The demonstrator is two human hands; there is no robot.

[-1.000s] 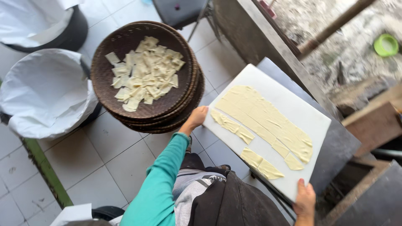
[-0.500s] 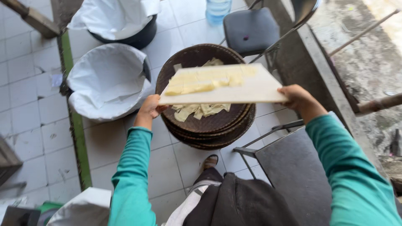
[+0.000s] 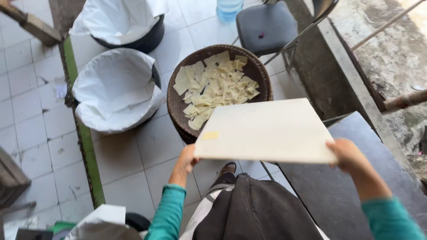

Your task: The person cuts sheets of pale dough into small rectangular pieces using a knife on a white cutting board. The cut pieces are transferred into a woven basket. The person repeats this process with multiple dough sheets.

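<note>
Board: white flat rectangular board [image 3: 267, 131], which I see held level above the floor, just near of the woven tray, its far edge overlapping the tray's near rim in my view.
Board surface: almost bare; one small pale yellow scrap [image 3: 210, 135] clings near the left corner.
Left hand: left hand [image 3: 189, 158] grips the board's near left corner; thumb on the edge, fingers tucked under the board, so I cannot tell how they lie.
Right hand: right hand [image 3: 349, 154] clamps the board's near right corner, fingers curled together around the edge.
Sleeves: teal sleeves [image 3: 169, 213] on both arms.
Woven tray: round dark brown woven tray [image 3: 175, 104], top of a stack, on the floor far of the board.
Tray contents: pale yellow flat pieces [image 3: 215, 86], roughly square and scattered in an overlapping heap across the tray's middle.
Nearer bin: dark bin lined with a white bag [image 3: 118, 89], left of the tray, just beside it.
Farther bin: second lined bin [image 3: 126, 22], far left.
Stool: dark padded stool [image 3: 266, 26] with metal legs, far of the tray.
Bottle: clear blue water bottle [image 3: 230, 8] at the far edge, beside the stool.
Floor: pale square tiles [image 3: 133, 155] with a green strip [image 3: 86, 146] running along the left.
Table: dark grey table [image 3: 351, 204], near right, under my right arm.
</note>
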